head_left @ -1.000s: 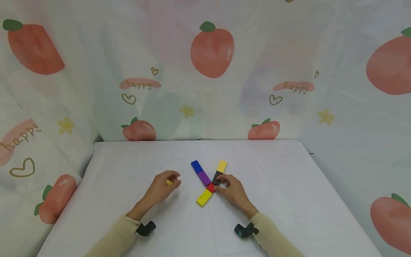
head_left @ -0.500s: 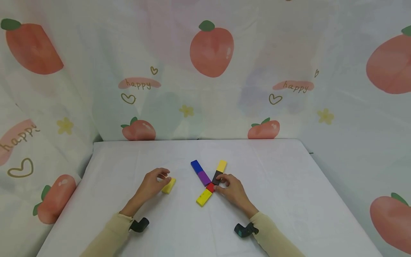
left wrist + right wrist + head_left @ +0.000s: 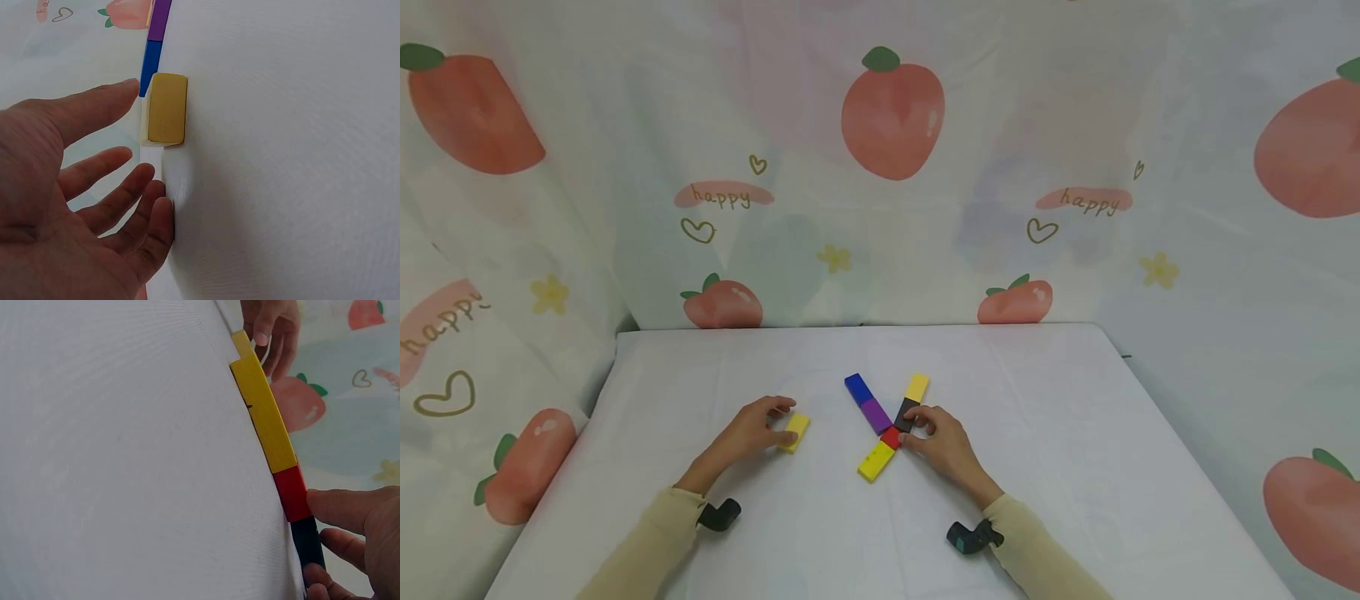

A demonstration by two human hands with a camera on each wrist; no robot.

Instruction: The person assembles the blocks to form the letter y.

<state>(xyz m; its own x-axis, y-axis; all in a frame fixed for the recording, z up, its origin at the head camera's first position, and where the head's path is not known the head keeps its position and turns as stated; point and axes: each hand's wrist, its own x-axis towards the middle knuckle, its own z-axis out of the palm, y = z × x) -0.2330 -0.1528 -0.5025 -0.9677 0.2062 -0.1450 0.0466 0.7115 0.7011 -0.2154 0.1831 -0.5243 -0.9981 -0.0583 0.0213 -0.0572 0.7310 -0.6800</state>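
Observation:
My left hand [image 3: 751, 431] is beside a loose yellow block [image 3: 797, 432], thumb and fingers spread apart, gripping nothing. In the left wrist view the thumb tip is close to this yellow block [image 3: 167, 109]; I cannot tell whether it touches. My right hand [image 3: 946, 442] rests at the joint of a row of blocks. Its thumb touches the red block [image 3: 292, 494] and its loosely bent fingers lie at the black block [image 3: 906, 415]. A yellow block [image 3: 876, 461] adjoins the red one, and another yellow block [image 3: 917, 386] continues beyond the black.
A purple block [image 3: 876, 417] and a blue block [image 3: 858, 388] form a slanting arm that meets the row near the red block. All lie on a white-covered table [image 3: 1037, 400]. A printed fruit curtain [image 3: 805, 125] stands behind and at the sides.
My left hand has drawn back leftward from over the loose yellow block, uncovering it, and its thumb has dropped slightly. The right hand and the joined blocks have stayed put.

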